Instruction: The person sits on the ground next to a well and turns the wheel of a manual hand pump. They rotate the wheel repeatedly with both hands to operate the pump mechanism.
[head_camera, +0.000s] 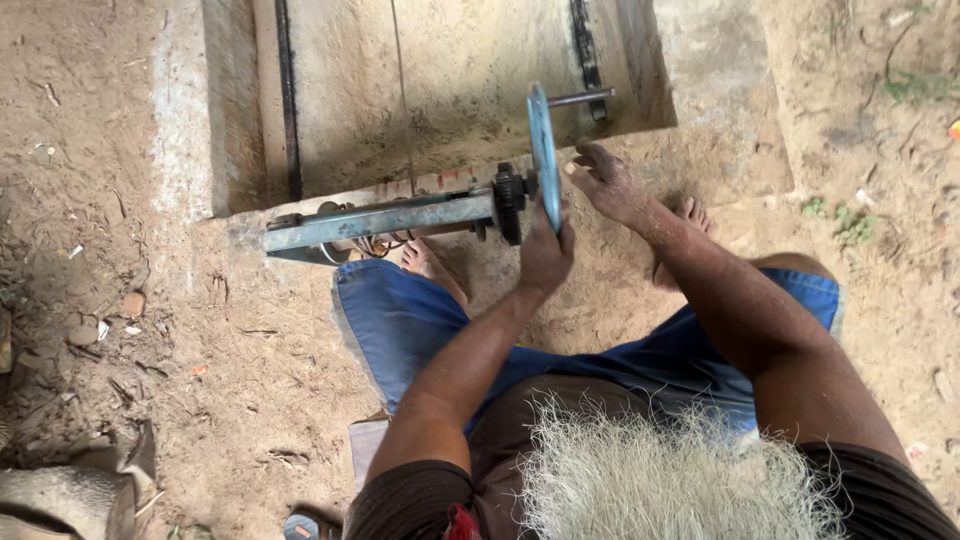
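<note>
The thin blue metal wheel (543, 155), edge-on beyond the knees, sits on a grey-blue steel bar (385, 220). Left hand (545, 255) clasps its near rim (firmly, it seems); right hand (610, 183) open, fingers loose, just right of it. Steady the rim while turning.

I am looking at an outdoor, makeshift work yard. Indicators: bare dirt ground (250, 340) littered with stones and twigs; a rough concrete pit (450, 90) with black rails; a hand-cranked geared metal machine (400, 215) at its edge; sparse weeds (850, 225); bare feet on soil.
</note>
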